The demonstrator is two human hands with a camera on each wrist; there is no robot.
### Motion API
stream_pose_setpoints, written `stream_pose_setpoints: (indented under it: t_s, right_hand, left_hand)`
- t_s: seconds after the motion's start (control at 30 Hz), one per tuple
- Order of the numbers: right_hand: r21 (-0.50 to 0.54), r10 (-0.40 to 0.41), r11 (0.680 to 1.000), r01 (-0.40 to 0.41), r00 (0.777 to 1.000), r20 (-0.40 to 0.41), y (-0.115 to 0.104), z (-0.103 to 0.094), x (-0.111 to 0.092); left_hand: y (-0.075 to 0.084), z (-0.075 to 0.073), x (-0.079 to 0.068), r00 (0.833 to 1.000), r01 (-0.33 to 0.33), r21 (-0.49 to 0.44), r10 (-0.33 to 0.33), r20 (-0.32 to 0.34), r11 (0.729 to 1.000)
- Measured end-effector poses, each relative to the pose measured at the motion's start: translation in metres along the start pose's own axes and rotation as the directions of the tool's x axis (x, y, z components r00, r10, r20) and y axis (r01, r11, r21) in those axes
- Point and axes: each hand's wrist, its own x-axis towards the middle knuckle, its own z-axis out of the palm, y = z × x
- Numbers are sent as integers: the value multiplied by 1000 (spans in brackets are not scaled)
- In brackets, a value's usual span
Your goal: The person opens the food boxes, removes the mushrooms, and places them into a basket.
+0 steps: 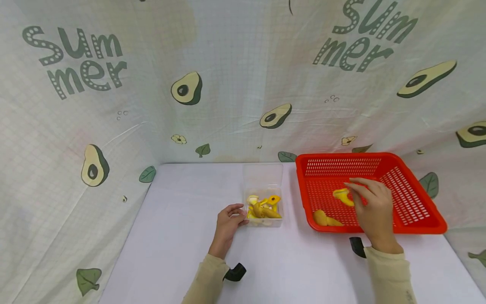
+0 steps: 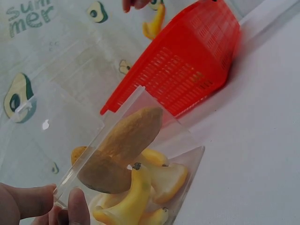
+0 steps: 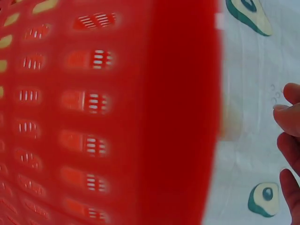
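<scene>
My left hand (image 1: 227, 226) pinches the left edge of a clear plastic box (image 1: 264, 223) with its lid raised. Inside lie several small yellow toy pieces, among them a toy banana (image 2: 127, 199) and a brownish-yellow lumpy piece shaped like a ginger root (image 2: 133, 136). Over the red basket (image 1: 309, 198) is my right hand (image 1: 373, 207), its fingers loosely bent and spread. A yellow, curved, banana-like piece (image 1: 343, 196) appears just below its fingertips; in the left wrist view a gap shows between them. The right wrist view shows the fingertips (image 3: 287, 115) holding nothing.
Another brownish-yellow piece (image 1: 325, 218) lies in the basket's front left corner. The basket's raised rim stands to the right of the box. A patterned cloth (image 1: 231, 84) hangs behind the white table (image 1: 182, 198). Black straps (image 1: 235, 272) stick out by both wrists.
</scene>
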Motion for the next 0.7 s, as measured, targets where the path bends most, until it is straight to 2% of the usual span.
stream_pose_setpoints:
  t_s: [0.17,0.3,0.43,0.7]
  right_hand:
    - [15,-17,1000,16,994,104,-9,9,-5]
    - [72,-83,995,73,985,152,-30,26,-9]
    - [129,-150,984,125,966,209,-55,46,-12]
    - [166,-145,982,92,926,348,-90,79,-14]
  left_hand:
    - [1,1,0,1000,5,1,-5,-8,1000]
    - [0,1,0,1000,4,0,-4,-10,1000]
    - [0,1,0,1000,-7,1,7,-5,1000]
    - [-2,1,1,1000,6,-6,-6,-7,1000]
